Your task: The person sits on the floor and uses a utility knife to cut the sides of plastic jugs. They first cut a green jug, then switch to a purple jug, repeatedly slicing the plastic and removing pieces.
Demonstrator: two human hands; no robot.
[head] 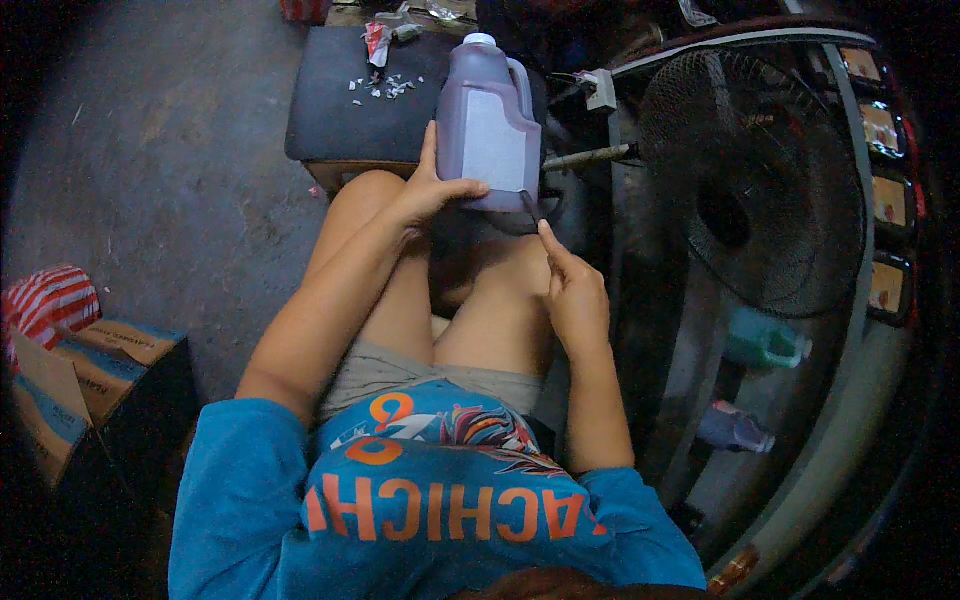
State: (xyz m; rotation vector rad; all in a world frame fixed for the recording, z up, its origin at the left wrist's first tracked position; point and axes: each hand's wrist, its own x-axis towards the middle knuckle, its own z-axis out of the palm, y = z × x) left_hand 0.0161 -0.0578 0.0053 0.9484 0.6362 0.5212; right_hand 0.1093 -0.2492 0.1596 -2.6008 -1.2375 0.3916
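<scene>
A large translucent plastic jug point(487, 127) with a white cap, a side handle and purple-tinted contents stands or leans before me, a pale label point(495, 146) on its facing side. My left hand point(444, 187) grips its lower left part, thumb across the front near the label's bottom edge. In my right hand point(574, 281) is a thin dark blade-like tool point(529, 208), its tip at the label's lower right corner and my index finger stretched along it. Small white scraps point(394, 88) lie on the black stool top point(352, 124) left of the jug.
A red-and-white wrapper point(377, 45) lies at the stool's back. A large black fan point(750, 180) and a white power outlet point(601, 91) are at right, with further jugs point(765, 341) on a rack. An opened cardboard box point(112, 360) and a striped bag point(56, 296) sit at left.
</scene>
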